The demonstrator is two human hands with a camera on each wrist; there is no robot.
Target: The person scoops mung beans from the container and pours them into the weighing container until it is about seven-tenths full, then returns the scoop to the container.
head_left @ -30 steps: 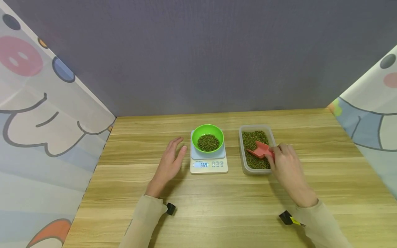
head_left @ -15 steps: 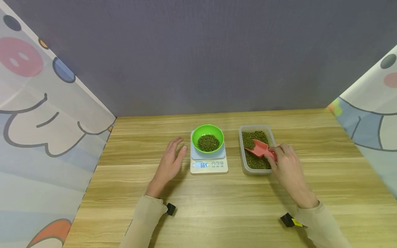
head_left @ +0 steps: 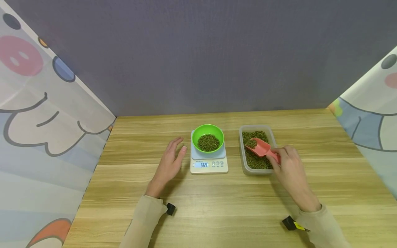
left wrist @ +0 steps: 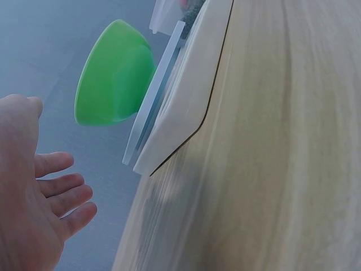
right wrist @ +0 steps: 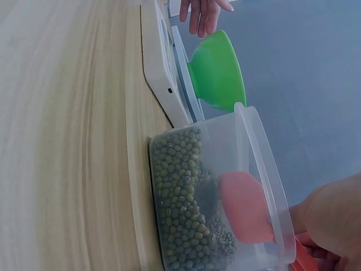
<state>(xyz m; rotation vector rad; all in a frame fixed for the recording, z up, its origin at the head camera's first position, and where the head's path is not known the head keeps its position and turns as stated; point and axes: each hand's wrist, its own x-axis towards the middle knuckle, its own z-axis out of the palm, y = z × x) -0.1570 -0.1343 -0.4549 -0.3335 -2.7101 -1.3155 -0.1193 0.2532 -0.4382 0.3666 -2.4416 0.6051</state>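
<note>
My right hand [head_left: 288, 170] pinches the handle of a red scoop [head_left: 262, 148], whose bowl carries some mung beans at its tip. The scoop is inside a clear plastic container [head_left: 259, 171] of green mung beans [head_left: 257, 162]; through the wall in the right wrist view, its bowl [right wrist: 245, 206] shows above the beans. Left of the container, a green bowl [head_left: 207, 129] partly filled with mung beans sits on a white kitchen scale [head_left: 209, 168] reading 66.4. Beside the scale, my left hand [head_left: 169, 162] holds nothing, fingers relaxed and apart from the bowl.
The wooden table [head_left: 223, 210] ends at a grey panel [head_left: 217, 58] behind the scale and container. Cartoon-printed panels [head_left: 28, 137] flank it at left and right. A gap of bare wood separates the scale from the container.
The right hand has drawn the scoop slightly back to the right, and its bowl has turned upward with beans in it. The left hand, green bowl and scale reading stay the same.
</note>
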